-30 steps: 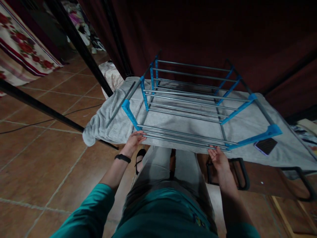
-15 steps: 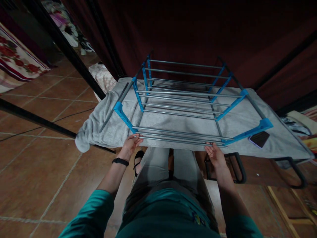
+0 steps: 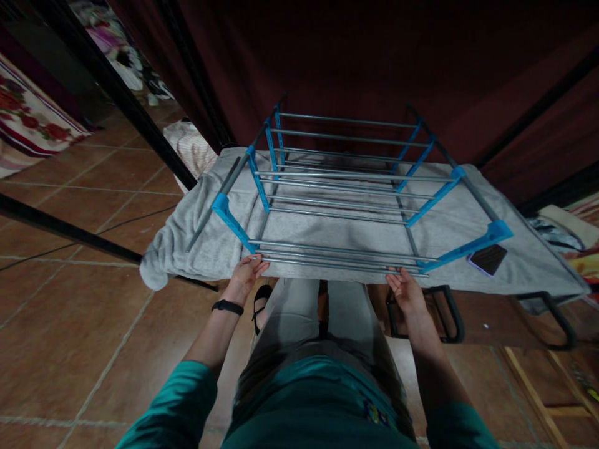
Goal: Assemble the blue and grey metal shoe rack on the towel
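Note:
A rack of grey metal rods and blue plastic side pieces [image 3: 346, 187] lies on a grey cloth [image 3: 210, 237] spread over a low table. My left hand [image 3: 246, 274], with a black band at the wrist, rests against the near rods by the left blue piece, fingers loosely stretched. At the right end of those near rods is my right hand [image 3: 405, 288], fingers curled up under them. A loose grey rod [image 3: 219, 193] lies along the rack's left side.
A dark phone [image 3: 488, 259] lies on the cloth at the right. Dark curtains hang behind the table. Black poles [image 3: 116, 93] cross the tiled floor at the left. A flowered cloth [image 3: 32, 118] hangs at the far left. A black frame [image 3: 449, 318] sits under the table.
The view has drifted a little right and down. Both hands stay at the near rods and the rack has not visibly moved.

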Demonstrator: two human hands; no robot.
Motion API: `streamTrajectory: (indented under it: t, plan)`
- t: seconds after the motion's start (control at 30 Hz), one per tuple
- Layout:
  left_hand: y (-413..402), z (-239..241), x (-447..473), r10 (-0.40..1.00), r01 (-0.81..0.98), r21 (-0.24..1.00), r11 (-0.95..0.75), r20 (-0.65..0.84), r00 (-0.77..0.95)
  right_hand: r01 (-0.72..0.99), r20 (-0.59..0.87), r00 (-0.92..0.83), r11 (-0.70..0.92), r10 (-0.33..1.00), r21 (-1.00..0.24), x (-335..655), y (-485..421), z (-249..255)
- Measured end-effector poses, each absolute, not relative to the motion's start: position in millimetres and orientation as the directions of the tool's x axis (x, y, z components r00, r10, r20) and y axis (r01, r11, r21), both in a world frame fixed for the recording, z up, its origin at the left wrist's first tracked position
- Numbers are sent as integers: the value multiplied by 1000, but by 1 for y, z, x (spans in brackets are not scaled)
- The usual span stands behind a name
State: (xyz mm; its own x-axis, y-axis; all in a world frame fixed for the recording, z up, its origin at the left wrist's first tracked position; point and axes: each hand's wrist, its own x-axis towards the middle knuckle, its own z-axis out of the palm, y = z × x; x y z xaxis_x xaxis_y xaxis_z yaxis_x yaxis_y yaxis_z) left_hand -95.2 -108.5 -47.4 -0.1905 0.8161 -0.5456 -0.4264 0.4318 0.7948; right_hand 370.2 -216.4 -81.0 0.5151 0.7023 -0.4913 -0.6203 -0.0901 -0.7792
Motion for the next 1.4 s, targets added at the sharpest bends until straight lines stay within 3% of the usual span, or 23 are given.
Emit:
streamTrajectory:
  t: [0.47, 0.93, 1.4]
  plan:
    - [-105, -52, -92, 779, -555, 740, 381, -580, -239, -660, -470, 499, -32, 728, -750, 371, -218, -84]
    - [-106, -53, -90, 792, -526, 768, 365, -553, -257, -552, -379, 705, 128, 600, -824, 387, -222, -81]
    - [-105, -54, -96, 800, -550, 742, 384, -565, -203, -520, -350, 679, 86, 645, -850, 389, -225, -86]
